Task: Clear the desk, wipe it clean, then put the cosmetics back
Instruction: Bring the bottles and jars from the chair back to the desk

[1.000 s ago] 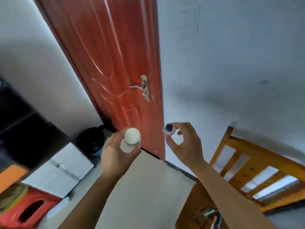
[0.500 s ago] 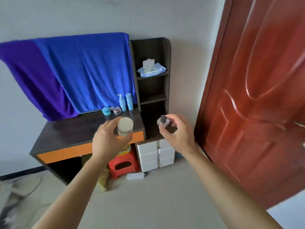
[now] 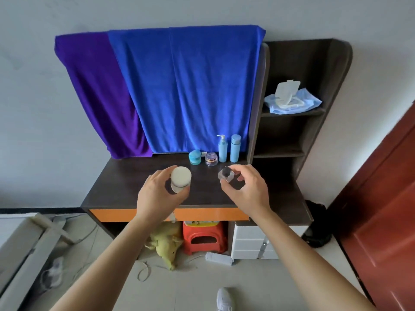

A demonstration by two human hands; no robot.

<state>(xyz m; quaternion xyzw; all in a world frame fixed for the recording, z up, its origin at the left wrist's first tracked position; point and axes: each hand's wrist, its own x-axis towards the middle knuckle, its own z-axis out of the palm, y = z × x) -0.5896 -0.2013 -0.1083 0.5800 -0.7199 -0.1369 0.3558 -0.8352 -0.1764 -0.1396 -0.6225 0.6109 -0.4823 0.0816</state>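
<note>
My left hand (image 3: 158, 196) grips a white round-lidded jar (image 3: 180, 178) above the dark desk (image 3: 125, 182). My right hand (image 3: 247, 191) pinches a small clear bottle with a black cap (image 3: 226, 173) over the desk's right part. At the back of the desk stand a teal jar (image 3: 194, 157), a small purple jar (image 3: 211, 158), a light blue pump bottle (image 3: 222, 149) and a light blue capped bottle (image 3: 235, 148).
Blue towel (image 3: 190, 90) and purple towel (image 3: 96, 93) hang behind the desk. A dark shelf unit (image 3: 336, 86) on the right holds a wipes pack (image 3: 292, 99). Under the desk: red stool (image 3: 203, 239), white drawers (image 3: 251, 243), yellow-green plush (image 3: 166, 245). Red door (image 3: 386, 198) at right.
The view has swung from the red door and chair round to the desk and closer to it. Both hands keep their hold on the jar and the small bottle.
</note>
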